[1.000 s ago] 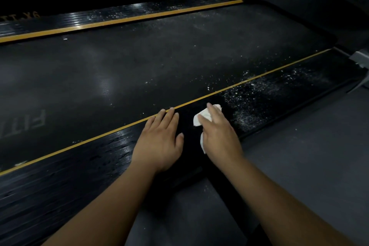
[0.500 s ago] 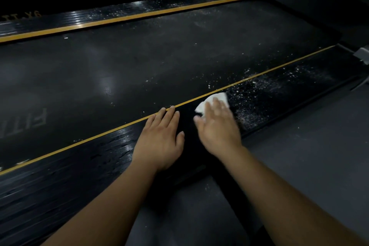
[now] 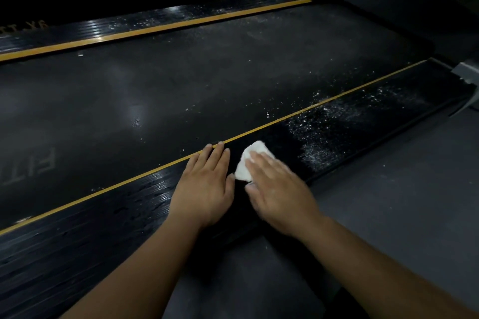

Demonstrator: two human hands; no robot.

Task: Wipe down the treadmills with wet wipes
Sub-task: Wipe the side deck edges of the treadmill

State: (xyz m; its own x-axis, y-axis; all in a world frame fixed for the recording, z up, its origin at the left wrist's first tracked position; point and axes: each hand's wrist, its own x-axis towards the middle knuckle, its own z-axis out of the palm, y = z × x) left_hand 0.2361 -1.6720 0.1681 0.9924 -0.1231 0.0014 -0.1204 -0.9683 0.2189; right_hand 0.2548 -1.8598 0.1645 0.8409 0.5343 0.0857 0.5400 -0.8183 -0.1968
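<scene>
White wipe (image 3: 249, 164) under right hand (image 3: 280, 192)

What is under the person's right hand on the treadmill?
A white wet wipe, pressed onto the black side rail by the right hand, fingers flat. Its far end pokes out past the fingers; the rest, and the rail below the palm, is covered.

Gym, treadmill belt (image 3: 207, 80), dark rubber floor (image 3: 404, 202)

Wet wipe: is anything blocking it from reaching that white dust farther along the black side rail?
Nothing visible. The wet wipe, pressed under the right hand, sits on the side rail with only bare rail between it and the white dust. The left hand rests on the opposite side.
</scene>
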